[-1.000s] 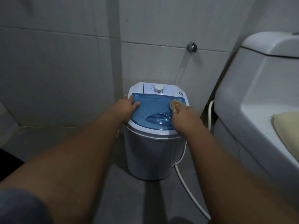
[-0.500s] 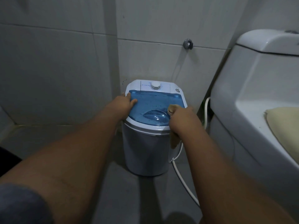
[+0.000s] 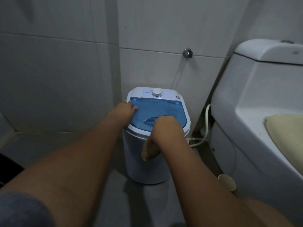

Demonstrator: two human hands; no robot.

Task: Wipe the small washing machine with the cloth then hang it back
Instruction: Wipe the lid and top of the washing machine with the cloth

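Note:
The small washing machine (image 3: 164, 108) is white with a blue see-through lid and a round dial, standing on the floor against the tiled wall. My left hand (image 3: 124, 110) grips the lid's left edge, thumb on the blue top. My right hand (image 3: 165, 126) is closed on a tan cloth (image 3: 150, 150) at the front right of the lid. Part of the cloth hangs below my wrist over the machine's front wall.
A white toilet (image 3: 249, 102) fills the right side, with a pale yellow cloth (image 3: 288, 128) lying on it. A white hose (image 3: 207, 122) runs between machine and toilet. A metal wall fitting (image 3: 188, 52) sits above the machine. A small round object (image 3: 227, 181) lies on the floor.
My right hand has slid the cloth from the lid's back right toward its front edge, and the cloth now hangs down the front. My left hand stays on the left edge.

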